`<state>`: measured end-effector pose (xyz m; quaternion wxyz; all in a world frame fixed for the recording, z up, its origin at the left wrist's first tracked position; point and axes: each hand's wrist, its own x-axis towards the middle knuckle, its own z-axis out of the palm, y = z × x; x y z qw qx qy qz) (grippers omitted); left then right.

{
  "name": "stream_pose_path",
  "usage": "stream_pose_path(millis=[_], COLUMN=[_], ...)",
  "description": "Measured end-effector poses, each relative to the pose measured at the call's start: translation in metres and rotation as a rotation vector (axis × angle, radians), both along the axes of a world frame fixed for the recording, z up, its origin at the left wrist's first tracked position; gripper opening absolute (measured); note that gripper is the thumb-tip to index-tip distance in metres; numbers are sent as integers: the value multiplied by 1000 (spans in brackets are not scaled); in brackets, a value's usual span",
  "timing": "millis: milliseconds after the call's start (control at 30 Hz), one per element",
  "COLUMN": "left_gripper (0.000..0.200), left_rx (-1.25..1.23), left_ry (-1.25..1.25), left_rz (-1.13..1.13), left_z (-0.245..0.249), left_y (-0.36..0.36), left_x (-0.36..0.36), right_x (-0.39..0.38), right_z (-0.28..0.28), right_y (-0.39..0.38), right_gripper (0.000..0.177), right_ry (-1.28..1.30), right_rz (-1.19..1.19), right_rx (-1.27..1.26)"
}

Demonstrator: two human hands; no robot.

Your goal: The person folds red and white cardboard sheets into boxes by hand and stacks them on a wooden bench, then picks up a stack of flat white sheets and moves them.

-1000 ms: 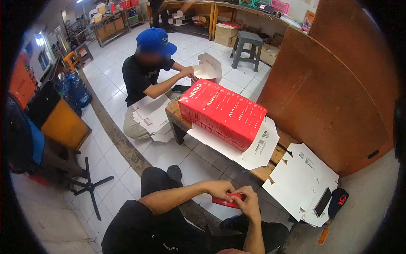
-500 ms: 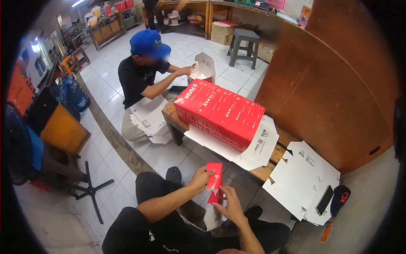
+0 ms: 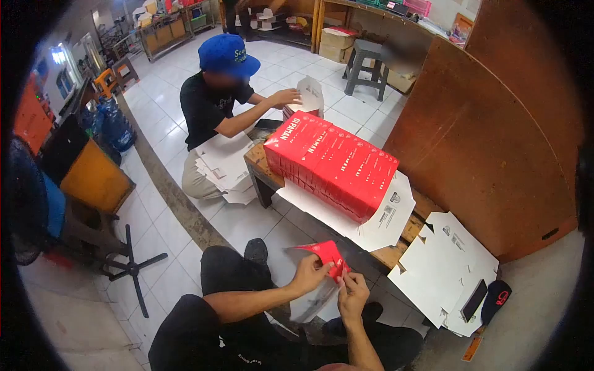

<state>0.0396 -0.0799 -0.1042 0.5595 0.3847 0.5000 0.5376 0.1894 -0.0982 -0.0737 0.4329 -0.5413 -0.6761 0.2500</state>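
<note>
A red and white cardboard piece [image 3: 325,251] is held above my lap, its red faces bent at an angle and its white part blurred below. My left hand [image 3: 309,276] grips its red part from the left, thumb and fingers pinched on it. My right hand [image 3: 353,294] pinches the right edge of the same piece, close to my left fingertips. Beyond my hands, a block of stacked red boxes [image 3: 337,162] stands on a wooden bench [image 3: 263,168], with a white flat sheet [image 3: 391,216] under it.
A co-worker [image 3: 210,105] sits on the floor at the upper left, hands at another box, flat white sheets [image 3: 226,164] on the lap. More white sheets [image 3: 442,266], a phone [image 3: 474,300] and a cap [image 3: 497,301] lie right. A grey stool [image 3: 366,69] stands behind.
The cardboard piece has turned from upright to slanted, its red part now bent. Both my hands have moved right and closer together; my right fingers have closed on its edge. The view has shifted slightly.
</note>
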Motion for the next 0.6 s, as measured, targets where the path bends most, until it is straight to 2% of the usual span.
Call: stream_pose_path(millis=[100, 133, 233, 367, 400, 433, 533, 600], left_gripper=[16, 14, 14, 13, 13, 13, 18, 20], left_rx=[87, 107, 152, 168, 125, 136, 136, 84], left_ry=[110, 161, 370, 265, 138, 154, 153, 99], left_rz=[-11, 47, 135, 64, 16, -19, -137, -246], left_z=[-6, -3, -14, -16, 12, 19, 22, 25], left_y=[-3, 0, 21, 9, 1, -3, -7, -4], left_x=[5, 4, -14, 0, 6, 8, 7, 3], right_x=[3, 7, 16, 6, 6, 5, 6, 9], right_z=[-1, 0, 15, 8, 1, -1, 7, 26], right_y=[2, 4, 7, -1, -1, -2, -1, 10], right_gripper=[20, 19, 19, 20, 19, 19, 17, 22], right_ry=[18, 36, -35, -48, -8, 31, 28, -81], right_rz=[49, 76, 403, 144, 72, 0, 0, 43], right_rx=[-73, -99, -119, -94, -131, -168, -95, 55])
